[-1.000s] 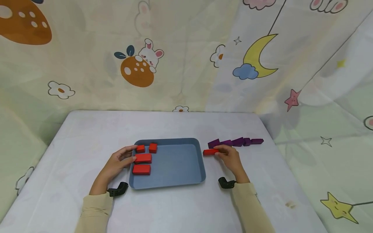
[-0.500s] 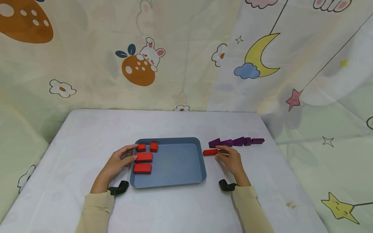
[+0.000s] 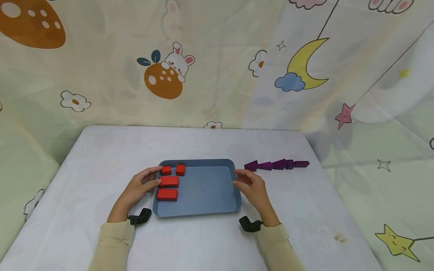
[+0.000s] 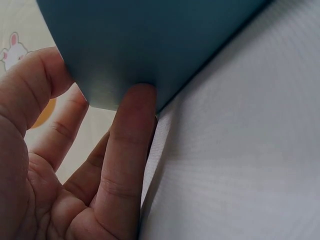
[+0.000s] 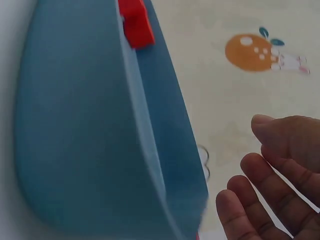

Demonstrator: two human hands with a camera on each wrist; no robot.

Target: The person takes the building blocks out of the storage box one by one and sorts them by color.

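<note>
Blue-grey tray (image 3: 207,192) bearing four red blocks (image 3: 168,194) lies on a white-covered table (image 3: 190,244), left hand (image 3: 137,187) gripping its left edge, right hand (image 3: 253,190) loose, grasping nothing, beside its right rim.

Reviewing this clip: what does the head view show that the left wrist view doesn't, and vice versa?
Only the head view: four red blocks inside the blue tray, the row of purple blocks, and the right hand by the tray's right rim.

Only the left wrist view: the palm side of the left hand, close up, with a fingertip against the tray's outer surface.

Both: the left hand, the tray, the white tabletop and the rabbit print.
</note>
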